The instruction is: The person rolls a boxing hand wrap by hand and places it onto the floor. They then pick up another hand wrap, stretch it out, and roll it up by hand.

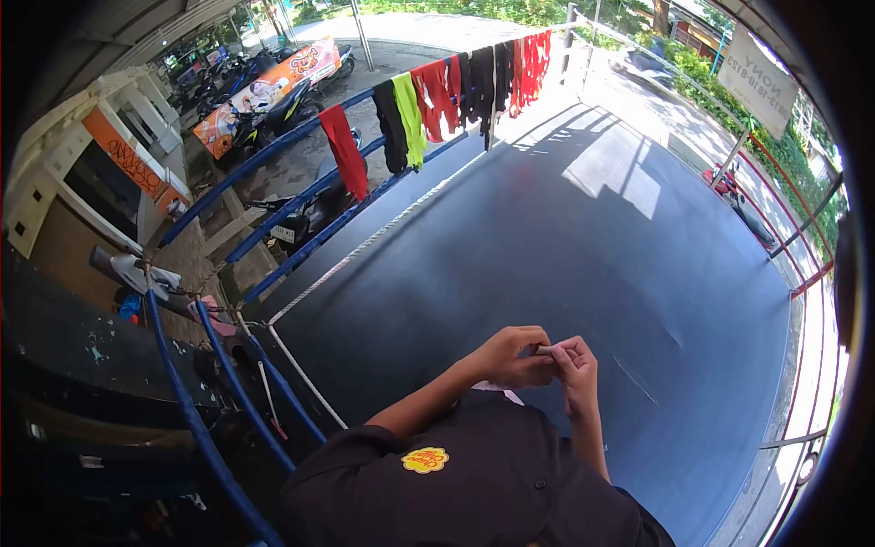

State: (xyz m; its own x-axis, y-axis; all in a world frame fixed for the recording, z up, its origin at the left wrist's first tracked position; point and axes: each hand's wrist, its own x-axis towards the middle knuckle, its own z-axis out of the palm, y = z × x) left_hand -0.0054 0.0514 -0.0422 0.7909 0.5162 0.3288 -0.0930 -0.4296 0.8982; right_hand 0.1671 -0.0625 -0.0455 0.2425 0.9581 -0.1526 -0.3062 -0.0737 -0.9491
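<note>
Close in front of my dark shirt (pixel 510 456), both hands meet above the dark mat. My left hand (pixel 513 356) is curled, its thumb and fingertips brought together against the other hand. Touching it from the right, my right hand (pixel 578 369) is closed in a pinch. Whatever sits between the fingertips, if anything, is too small to make out. Just below my left hand, a bit of pale pinkish material (pixel 499 393) shows at the shirt's edge; its kind is unclear.
The dark ring mat (pixel 547 237) spreads ahead, bordered by a white rope (pixel 383 230) and blue ropes (pixel 273 137). Red, black and yellow-green cloths (pixel 410 118) hang over the top rope. Motorbikes (pixel 273 114) and an orange banner (pixel 214 134) stand beyond. Red ropes (pixel 775 169) run along the right.
</note>
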